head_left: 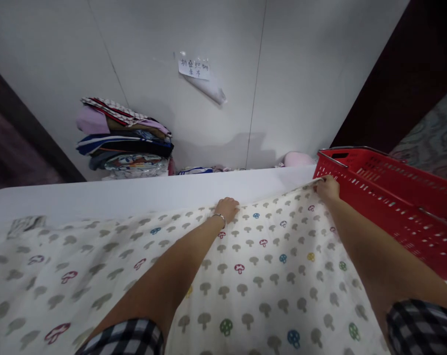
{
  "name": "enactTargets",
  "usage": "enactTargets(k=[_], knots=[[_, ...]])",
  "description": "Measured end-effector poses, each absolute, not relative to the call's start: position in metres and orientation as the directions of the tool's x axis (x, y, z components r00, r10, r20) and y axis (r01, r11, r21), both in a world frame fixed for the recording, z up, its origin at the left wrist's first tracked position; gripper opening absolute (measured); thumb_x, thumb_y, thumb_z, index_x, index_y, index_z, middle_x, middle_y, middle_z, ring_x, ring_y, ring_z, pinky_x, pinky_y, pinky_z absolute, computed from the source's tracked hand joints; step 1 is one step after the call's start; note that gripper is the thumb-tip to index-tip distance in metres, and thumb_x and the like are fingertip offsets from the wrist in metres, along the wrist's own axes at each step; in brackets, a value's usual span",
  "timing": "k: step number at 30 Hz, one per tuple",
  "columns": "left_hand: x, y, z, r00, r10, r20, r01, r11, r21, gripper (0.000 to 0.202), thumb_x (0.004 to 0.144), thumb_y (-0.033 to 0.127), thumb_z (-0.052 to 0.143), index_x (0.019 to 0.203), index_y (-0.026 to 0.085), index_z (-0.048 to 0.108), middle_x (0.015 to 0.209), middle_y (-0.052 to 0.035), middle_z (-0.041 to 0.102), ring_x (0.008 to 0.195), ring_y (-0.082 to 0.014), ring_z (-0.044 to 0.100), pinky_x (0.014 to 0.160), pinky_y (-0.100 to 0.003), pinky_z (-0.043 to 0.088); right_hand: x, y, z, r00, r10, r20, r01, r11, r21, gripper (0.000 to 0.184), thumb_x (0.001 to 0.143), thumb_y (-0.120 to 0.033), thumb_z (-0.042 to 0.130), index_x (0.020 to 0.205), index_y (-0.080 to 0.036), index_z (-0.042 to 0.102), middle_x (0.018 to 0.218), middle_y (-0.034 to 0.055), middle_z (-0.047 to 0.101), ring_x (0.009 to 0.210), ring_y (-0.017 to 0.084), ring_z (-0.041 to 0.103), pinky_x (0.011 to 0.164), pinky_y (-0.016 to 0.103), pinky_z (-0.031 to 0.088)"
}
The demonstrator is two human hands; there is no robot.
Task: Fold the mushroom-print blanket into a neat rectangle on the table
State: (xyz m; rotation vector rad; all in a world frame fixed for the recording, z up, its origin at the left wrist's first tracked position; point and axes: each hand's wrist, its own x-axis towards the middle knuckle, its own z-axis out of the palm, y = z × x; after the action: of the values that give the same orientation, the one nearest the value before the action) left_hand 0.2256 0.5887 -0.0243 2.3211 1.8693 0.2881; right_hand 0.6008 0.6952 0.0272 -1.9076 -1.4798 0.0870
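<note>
A white cloth (253, 286) printed with grey and coloured mushrooms lies spread over the white table, reaching the bottom of the view. My right hand (327, 188) pinches its far right corner, lifting that edge a little beside the red basket. Near the middle of the cloth's far edge rests my left hand (227, 209), palm down on the fabric, with a bracelet at the wrist. Its fingertips are bent over the edge and partly hidden. At the far left a grey patterned label or patch (26, 225) lies on the cloth.
A red plastic basket (386, 197) with metal handles stands at the right. Folded clothes form a stack (129, 140) behind the white table (208, 185), at the back left. A pink item (298, 159) lies beyond the far edge. Handwritten paper (194, 68) is stuck on the wall.
</note>
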Motion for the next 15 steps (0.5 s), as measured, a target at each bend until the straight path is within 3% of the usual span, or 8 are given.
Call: enactTargets(k=[3,7,15], knots=[[0.226,0.594,-0.019,0.137,0.990,0.039,0.958,-0.142,0.248,0.018,0.087,0.032,0.046,0.094,0.021,0.059,0.101,-0.0055,0.064,0.102,-0.0210,0.054,0.089,-0.033,0.038,0.599,0.697,0.030,0.419,0.856,0.303,0.756,-0.144,-0.639,0.030,0.080,-0.023,0.042,0.102,-0.014,0.060,0.076,0.0073,0.062,0.064,0.017,0.056,0.061,0.027,0.045],[0.223,0.602,-0.015,0.054,0.998,0.012,0.966,-0.055,0.254,0.018,0.087,0.034,0.045,0.091,0.021,0.056,0.087,-0.0043,0.065,0.089,-0.0201,0.058,0.085,-0.034,0.040,0.594,0.701,0.026,0.381,0.868,0.318,0.764,-0.101,-0.638,0.028,0.080,-0.023,0.042,0.101,-0.016,0.059,0.079,0.0058,0.062,0.068,0.016,0.056,0.064,0.027,0.045],[0.233,0.606,-0.028,-0.028,0.999,0.039,0.977,0.019,0.211,0.013,0.087,0.024,0.044,0.095,0.020,0.054,0.098,-0.0071,0.064,0.101,-0.0226,0.053,0.088,-0.037,0.037,0.582,0.701,0.004,0.334,0.888,0.315,0.804,-0.094,-0.588,0.026,0.076,-0.017,0.045,0.095,-0.013,0.062,0.080,0.0079,0.062,0.077,0.019,0.057,0.073,0.029,0.044]])
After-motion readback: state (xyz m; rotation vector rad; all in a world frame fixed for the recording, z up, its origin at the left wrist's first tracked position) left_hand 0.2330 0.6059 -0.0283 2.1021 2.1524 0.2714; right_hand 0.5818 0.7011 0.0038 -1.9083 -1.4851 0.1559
